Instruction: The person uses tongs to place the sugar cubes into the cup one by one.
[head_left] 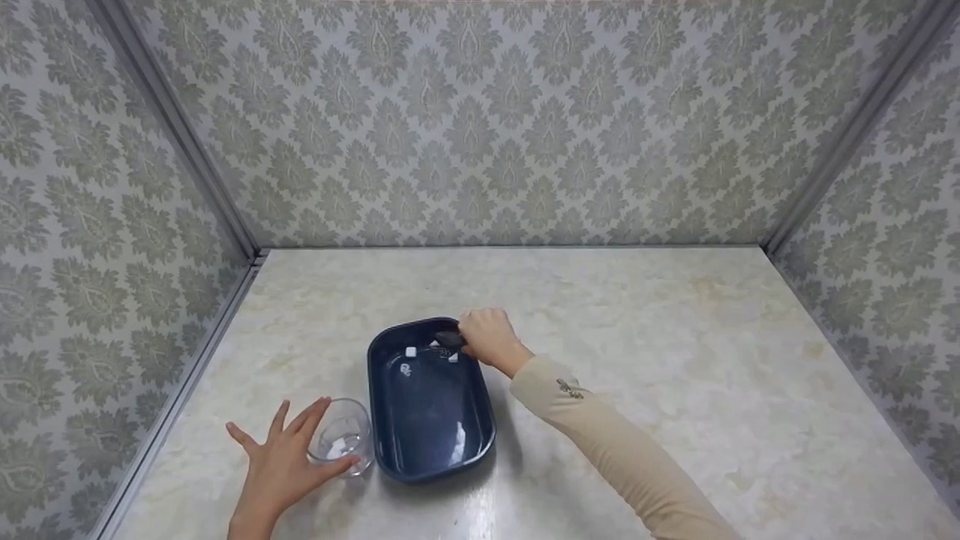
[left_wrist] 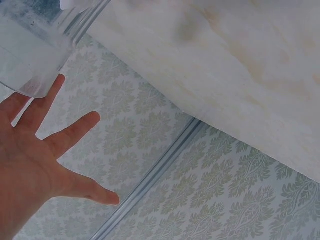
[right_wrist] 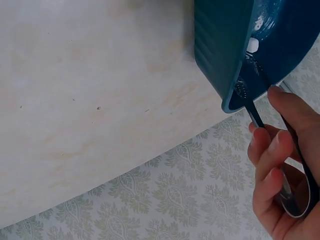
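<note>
My left hand (head_left: 281, 465) holds a clear glass cup (head_left: 343, 431) between its thumb and index finger, with the other fingers spread wide. Something white sits at the bottom of the cup. Just to its right stands a dark blue rectangular baking dish (head_left: 429, 420). My right hand (head_left: 491, 336), at the dish's far right corner, grips a pair of dark tongs (right_wrist: 254, 114). Their perforated tips reach down inside the dish. A white cube (head_left: 410, 352) lies near its far end, and another small white piece (head_left: 453, 358) is by the tongs. Whether the tips pinch anything is unclear.
A pale marbled table (head_left: 637, 322) carries the dish and the cup. Patterned wall panels (head_left: 480, 135) enclose the back and both sides, with grey metal strips (head_left: 180, 127) at the corners.
</note>
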